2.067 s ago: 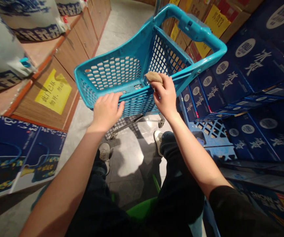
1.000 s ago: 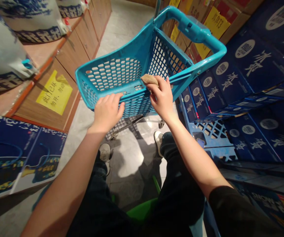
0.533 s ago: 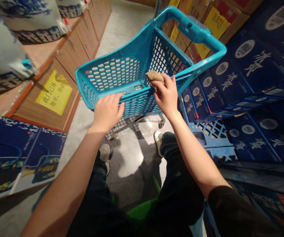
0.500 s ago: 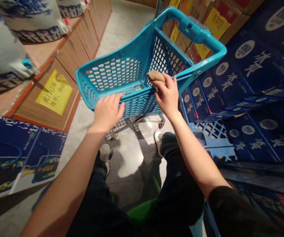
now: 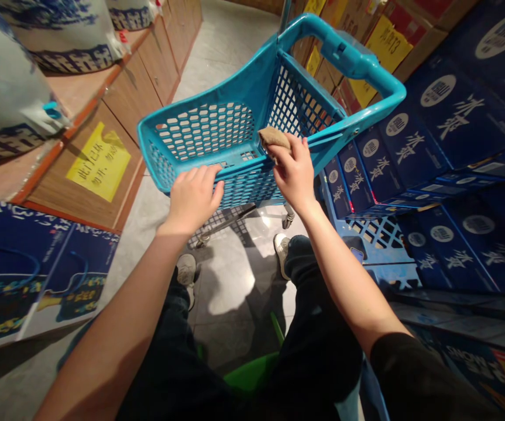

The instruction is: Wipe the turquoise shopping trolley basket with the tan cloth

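Note:
A blue plastic shopping cart (image 5: 208, 128) with perforated walls stands in front of me, its handle at the upper right. My left hand (image 5: 195, 196) is closed over the near rim, fingers curled across the top edge. Further right along that rim, my right hand (image 5: 295, 175) is closed around a folded brown cloth (image 5: 274, 138). The cloth bulges over the inner side of the rim, and part of it is hidden by my fingers. No goods show inside the basket.
Stacked blue cartons (image 5: 405, 149) line the right side, above a blue plastic crate or pallet (image 5: 379, 234). Wooden cabinets (image 5: 81, 193) with a yellow paper sign (image 5: 98, 164) and large blue-and-white jars (image 5: 6, 88) stand at left. Part of a green seat (image 5: 252, 371) shows below me.
My right hand and the cloth have shifted slightly left and down along the near rim. My left hand keeps its hold, and the view has moved a little.

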